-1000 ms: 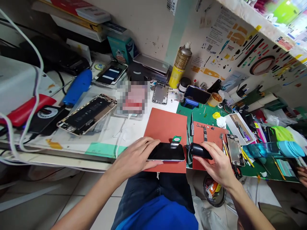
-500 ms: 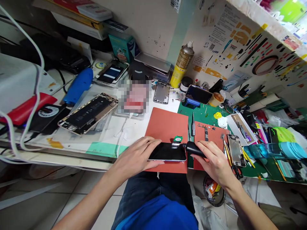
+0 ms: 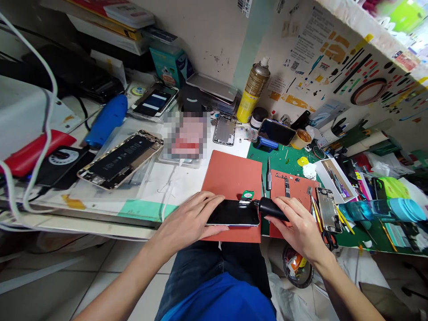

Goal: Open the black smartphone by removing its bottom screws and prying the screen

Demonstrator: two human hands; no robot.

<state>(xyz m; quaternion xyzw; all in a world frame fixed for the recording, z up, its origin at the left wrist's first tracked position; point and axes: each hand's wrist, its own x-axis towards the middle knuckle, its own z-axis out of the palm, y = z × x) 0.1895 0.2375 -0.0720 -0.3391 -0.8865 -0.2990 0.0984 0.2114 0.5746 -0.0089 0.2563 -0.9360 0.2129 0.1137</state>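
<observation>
A phone (image 3: 234, 213) with a dark screen lies on the reddish-brown mat (image 3: 234, 171). My left hand (image 3: 197, 214) grips its left end, thumb along the near edge and fingers over the far edge. A small green-and-white tab or card (image 3: 246, 196) sticks out at the phone's far edge. In my right hand (image 3: 296, 220) is a black bottle (image 3: 271, 208) with a narrow nozzle, tipped on its side. The nozzle points left at the phone's far right corner; whether it touches cannot be made out.
A grey screwdriver (image 3: 269, 174) lies behind the bottle. To the right are a phone frame (image 3: 329, 209), tweezers, scissors (image 3: 330, 240) and a blue water bottle (image 3: 384, 209). An opened phone (image 3: 122, 160) lies on the left. A spray can (image 3: 253, 91) stands at the wall.
Both hands, the phone and the black bottle stay in nearly the same place. The view has shifted very slightly.
</observation>
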